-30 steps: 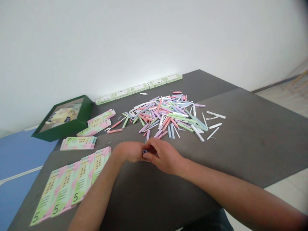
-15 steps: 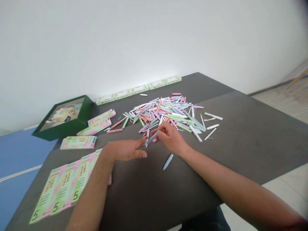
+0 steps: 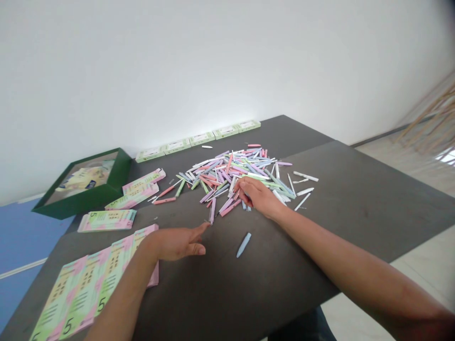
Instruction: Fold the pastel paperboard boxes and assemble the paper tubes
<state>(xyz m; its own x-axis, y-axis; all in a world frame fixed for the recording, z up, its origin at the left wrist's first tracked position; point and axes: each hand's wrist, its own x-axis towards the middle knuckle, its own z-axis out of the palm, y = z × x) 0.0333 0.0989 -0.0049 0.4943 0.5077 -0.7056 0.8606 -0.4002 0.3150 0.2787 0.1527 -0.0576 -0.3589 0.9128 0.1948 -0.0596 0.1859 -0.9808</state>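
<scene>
The right grip [image 3: 259, 195] curls over the near edge of the pen pile [image 3: 245, 166]; its fingertips are hidden, so I can't tell whether it holds anything. The left forearm [image 3: 124, 293] covers some of the pastel cartons [image 3: 76, 289], cut off below. A pale-blue barrel [image 3: 243, 245], matte and tapered at one end, lies on the bench [image 3: 199, 293] between the two grips. The left grip [image 3: 176, 244] is spread open, forefinger at or just beside a purple pen [image 3: 213, 208]. Half a second ago the right grip held a greyish tube by the left fingertips.
</scene>
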